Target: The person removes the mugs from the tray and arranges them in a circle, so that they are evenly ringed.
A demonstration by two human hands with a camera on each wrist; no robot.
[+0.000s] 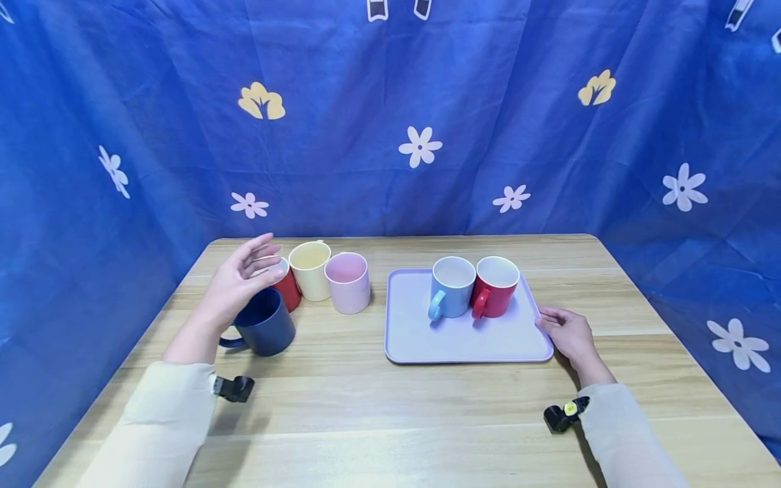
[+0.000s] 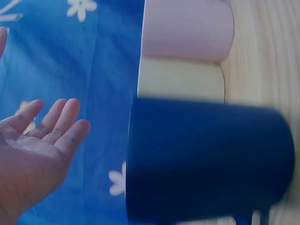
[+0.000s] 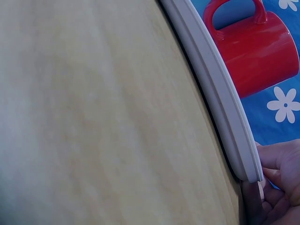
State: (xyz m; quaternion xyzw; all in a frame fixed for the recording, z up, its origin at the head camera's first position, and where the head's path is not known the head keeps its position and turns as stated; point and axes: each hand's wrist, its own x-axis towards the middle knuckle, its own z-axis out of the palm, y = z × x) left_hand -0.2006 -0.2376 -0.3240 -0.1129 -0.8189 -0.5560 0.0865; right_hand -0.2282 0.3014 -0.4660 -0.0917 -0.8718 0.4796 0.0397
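Observation:
My left hand hovers over the mugs on the left, fingers spread and slightly bent, holding nothing. Beneath it stands a navy mug, large in the left wrist view. Partly hidden behind that hand is a red mug. On the right, my right hand grips the right rim of a lavender tray; in the right wrist view, the thumb lies at the rim and the fingers curl below. A light blue mug and another red mug stand upright on this tray.
Beside the navy mug are a cream mug and a pink mug, both upright. A wooden table carries everything. Blue curtain with flowers hangs behind the table and along its sides.

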